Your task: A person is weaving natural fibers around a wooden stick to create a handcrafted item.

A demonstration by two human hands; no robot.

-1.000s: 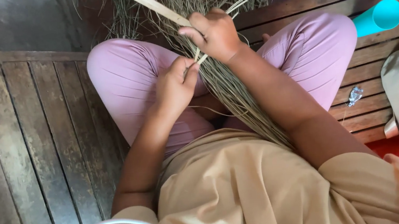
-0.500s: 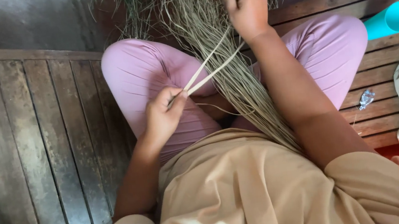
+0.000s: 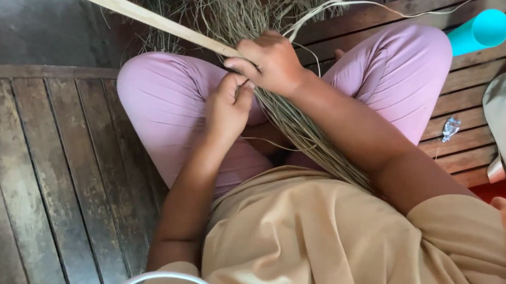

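A bundle of dry grass stalks (image 3: 303,136) lies across the lap, running from 5 o'clock up to 12. The left hand (image 3: 227,110) pinches the stalks in a closed grip. Just beyond, touching it, the right hand (image 3: 272,63) clasps a pale flat strip (image 3: 150,19) slanting to 11 o'clock: a binding step, seemingly, calling for steady tension.

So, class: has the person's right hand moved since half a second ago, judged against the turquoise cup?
Yes. The right hand has come down and leftward, away from the turquoise cup, to meet the left hand on the grass bundle.
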